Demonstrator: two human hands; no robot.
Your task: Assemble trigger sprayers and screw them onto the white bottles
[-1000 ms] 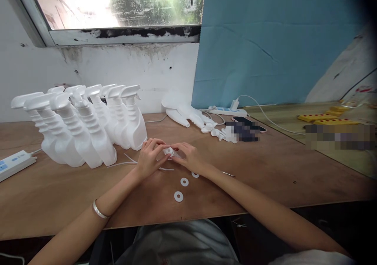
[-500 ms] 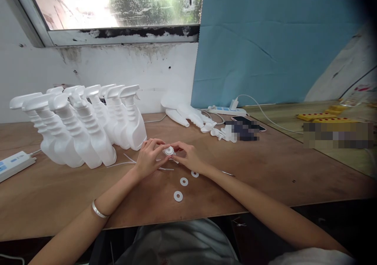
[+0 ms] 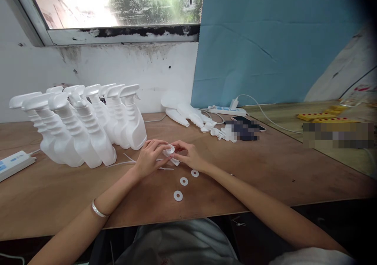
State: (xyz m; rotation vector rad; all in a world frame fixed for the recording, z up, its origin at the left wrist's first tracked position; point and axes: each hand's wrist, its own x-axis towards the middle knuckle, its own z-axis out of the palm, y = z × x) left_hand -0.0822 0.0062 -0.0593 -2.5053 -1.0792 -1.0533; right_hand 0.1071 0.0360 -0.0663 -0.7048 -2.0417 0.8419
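Observation:
A white trigger spray head (image 3: pixel 168 151) is between my two hands above the middle of the table, its round collar facing up towards me. My left hand (image 3: pixel 149 157) is closed round its left side. On the other side, the fingertips of my right hand (image 3: pixel 190 156) pinch the collar's rim. Most of the spray head's body is hidden by my fingers. Three flat white ring washers lie in front of my hands: one near washer (image 3: pixel 178 196), a middle washer (image 3: pixel 184 181) and a far washer (image 3: pixel 194 173) beside my right wrist. Thin white tubes (image 3: pixel 167 169) lie under my left hand.
Several white spray bottles (image 3: pixel 101 143) with heads on stand at the left. White bottles (image 3: pixel 185 112) lie by the wall, near loose white sprayer parts (image 3: pixel 228 134). A phone (image 3: pixel 250 123) and a power strip (image 3: pixel 226 111) sit behind; another power strip (image 3: pixel 17 165) is at far left.
The washer-like disc seen on the collar no longer shows as a flat top; the collar looks hollow now. My right forearm has shifted slightly, uncovering more of the far washer.

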